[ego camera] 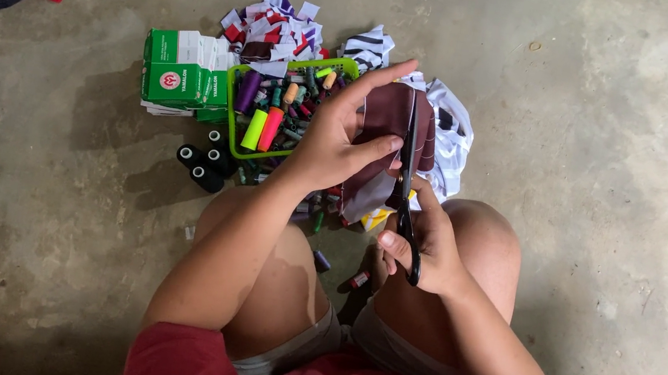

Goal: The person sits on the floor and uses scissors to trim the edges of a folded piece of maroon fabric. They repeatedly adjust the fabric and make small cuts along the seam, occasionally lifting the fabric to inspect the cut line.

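Two bare hands work over the person's raised knees, above a concrete floor (612,164). The left hand (338,141) is partly closed: thumb and lower fingers pinch a piece of maroon fabric (390,118) while the index finger stretches straight out, up and to the right. The fabric hangs roughly upright in front of the hand, its long axis running from top to bottom of the view, with a paler underside showing at its lower edge. The right hand (421,242) is curled around the black handles of a pair of scissors (404,188), thumb through one loop. The scissors stand nearly vertical in the view, blades pointing up and away from the person, and the blades lie across the maroon fabric; whether they are open or closed on it cannot be told. Just behind the hands sits a green basket (234,110) filled with coloured thread spools, with a heap of cut fabric scraps (273,29) beyond it, green and white boxes (181,73) at its left, and black thread spools (204,162) on the floor nearby.
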